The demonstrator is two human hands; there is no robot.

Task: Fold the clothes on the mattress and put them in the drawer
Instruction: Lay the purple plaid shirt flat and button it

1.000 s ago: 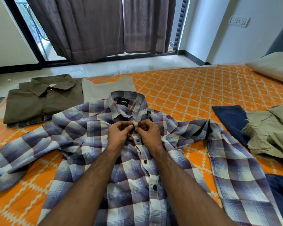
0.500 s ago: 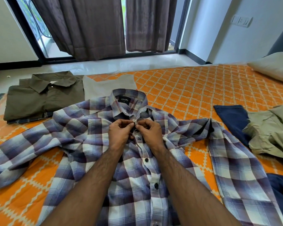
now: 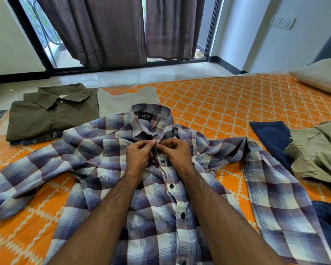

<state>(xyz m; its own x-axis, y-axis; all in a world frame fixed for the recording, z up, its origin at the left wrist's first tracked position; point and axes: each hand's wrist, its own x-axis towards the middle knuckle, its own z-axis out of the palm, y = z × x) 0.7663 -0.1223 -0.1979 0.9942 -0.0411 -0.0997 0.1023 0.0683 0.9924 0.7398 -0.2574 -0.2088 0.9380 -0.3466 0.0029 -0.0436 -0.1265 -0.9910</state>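
1. The plaid shirt (image 3: 107, 161) lies flat on the mattress (image 3: 227, 104), front up, collar far from me, sleeves spread to both sides.
2. My left hand (image 3: 139, 159) and my right hand (image 3: 177, 155) meet just below the collar. Each grip pinches an edge of the shirt front, almost touching.
3. Dark buttons run down the shirt toward me, between my arms.
4. The folded green shirt (image 3: 52, 113) sits at the far left, near the mattress edge. The folded grey cloth (image 3: 126, 100) lies just beside it, touching the plaid collar.
5. The blue cloth (image 3: 271, 138) and the khaki cloth (image 3: 319, 150) lie on the right, close to the right sleeve.
6. Bare orange mattress shows beyond the collar on the right, up to the pillow (image 3: 321, 77).
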